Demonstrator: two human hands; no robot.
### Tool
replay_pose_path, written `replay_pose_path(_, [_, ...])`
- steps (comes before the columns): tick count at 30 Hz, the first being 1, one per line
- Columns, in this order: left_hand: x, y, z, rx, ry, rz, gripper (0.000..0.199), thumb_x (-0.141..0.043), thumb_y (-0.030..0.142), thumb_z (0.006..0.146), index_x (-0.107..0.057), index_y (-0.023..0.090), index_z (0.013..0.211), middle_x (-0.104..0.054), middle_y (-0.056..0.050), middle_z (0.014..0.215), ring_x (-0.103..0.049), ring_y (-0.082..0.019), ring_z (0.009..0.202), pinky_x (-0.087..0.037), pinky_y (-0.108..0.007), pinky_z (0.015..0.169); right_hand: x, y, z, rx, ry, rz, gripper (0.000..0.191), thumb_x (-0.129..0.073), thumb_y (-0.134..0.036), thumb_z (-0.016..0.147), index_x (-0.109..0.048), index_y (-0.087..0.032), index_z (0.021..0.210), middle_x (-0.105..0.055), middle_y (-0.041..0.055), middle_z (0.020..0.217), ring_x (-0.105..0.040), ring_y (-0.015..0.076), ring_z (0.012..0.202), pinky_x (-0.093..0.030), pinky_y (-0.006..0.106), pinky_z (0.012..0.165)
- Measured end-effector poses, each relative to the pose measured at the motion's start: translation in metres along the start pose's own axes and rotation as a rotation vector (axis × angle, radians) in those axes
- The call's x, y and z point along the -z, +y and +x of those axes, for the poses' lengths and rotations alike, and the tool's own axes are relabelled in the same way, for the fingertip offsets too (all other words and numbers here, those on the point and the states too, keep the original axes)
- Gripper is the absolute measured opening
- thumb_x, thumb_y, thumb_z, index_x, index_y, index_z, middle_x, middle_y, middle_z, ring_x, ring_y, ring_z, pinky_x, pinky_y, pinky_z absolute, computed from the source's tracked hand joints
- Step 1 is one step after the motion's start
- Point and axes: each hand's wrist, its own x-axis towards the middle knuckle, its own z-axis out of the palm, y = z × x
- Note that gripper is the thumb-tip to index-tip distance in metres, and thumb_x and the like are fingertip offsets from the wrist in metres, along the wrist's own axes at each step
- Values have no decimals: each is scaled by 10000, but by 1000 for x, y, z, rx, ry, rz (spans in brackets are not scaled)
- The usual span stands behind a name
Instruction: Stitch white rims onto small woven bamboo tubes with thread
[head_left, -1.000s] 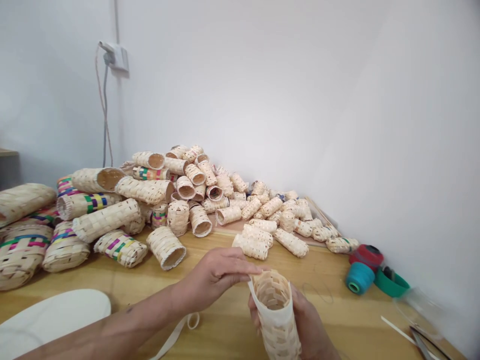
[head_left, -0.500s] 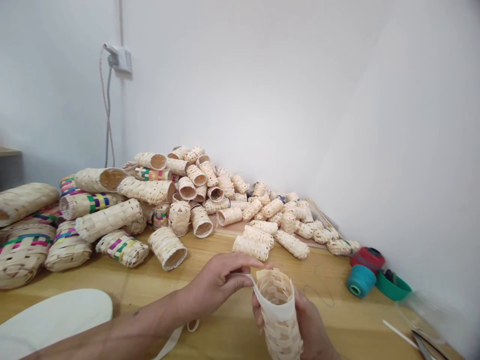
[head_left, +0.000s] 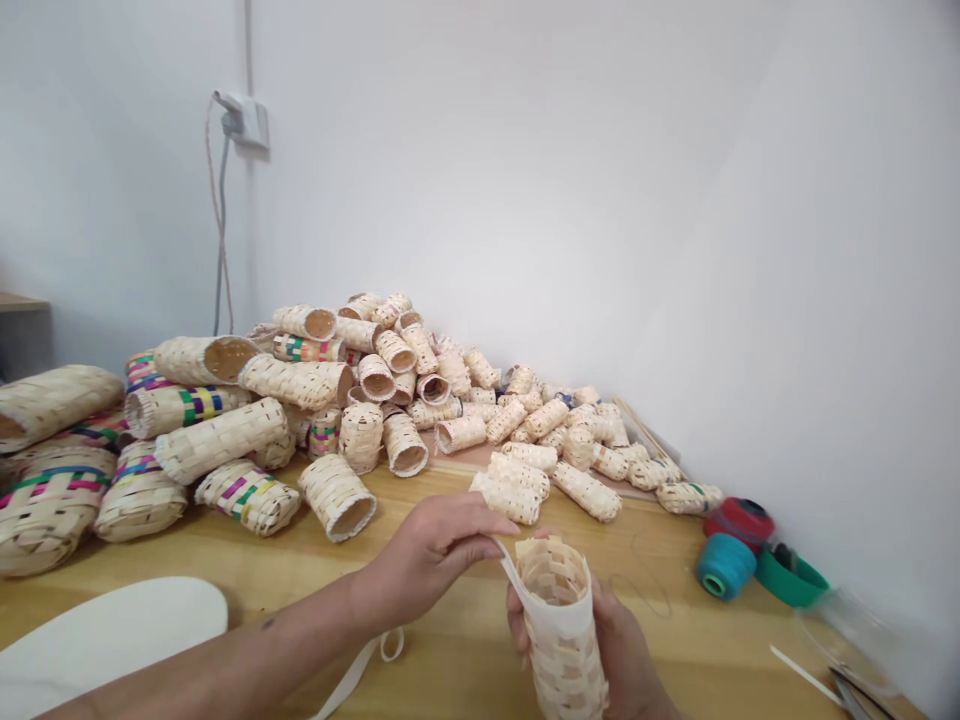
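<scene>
My right hand [head_left: 622, 645] wraps around a small woven basket [head_left: 566, 660], a tube of pale strips held upright with its open mouth facing up. A white ribbon [head_left: 559, 617] runs around the outside of the basket just below its uneven rim. My left hand [head_left: 442, 545] pinches the ribbon between thumb and fingers, pulled out to the left of the rim. The ribbon's loose tail [head_left: 352, 680] curls on the table below my left forearm. Part of the right hand is hidden behind the basket.
A heap of woven baskets [head_left: 360, 435] lies along the wall. At right are a blue thread spool [head_left: 726, 567], a red spool [head_left: 739, 522], a green bowl [head_left: 791, 577] and scissors [head_left: 855, 695]. A white oval board [head_left: 112, 640] rests at front left.
My left hand has shifted slightly left and up, with a little more ribbon showing between it and the rim. The basket stays in my right hand. The view has turned slightly.
</scene>
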Motion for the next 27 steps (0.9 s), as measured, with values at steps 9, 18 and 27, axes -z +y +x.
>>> replay_pose_path(9, [-1, 3, 0, 62, -18, -154, 258, -546, 329, 926, -747, 169, 949, -688, -54, 756, -609, -139, 686, -457, -228, 654, 1, 0, 0, 8, -10, 15, 543, -601, -470, 845, -503, -210, 1311, -718, 125, 857, -664, 212, 647, -496, 293, 568])
replay_pose_path(18, [-13, -1, -5, 381, 41, -508, 239, -729, 398, 773, -778, 170, 825, -632, -24, 710, -564, -138, 680, -441, -239, 635, -3, -2, 2, 12, 22, -16, 414, -628, -495, 826, -666, -188, 1100, -714, 92, 827, -647, 184, 620, -495, 276, 562])
replay_pose_path(27, [-11, -3, -4, 435, 26, -578, 298, -752, 451, 733, -781, 161, 793, -602, -18, 683, -522, -125, 647, -393, -239, 603, -4, -1, 1, -32, 26, -55, 451, -699, -569, 733, -722, -143, 880, -717, 94, 808, -645, 166, 605, -492, 246, 541])
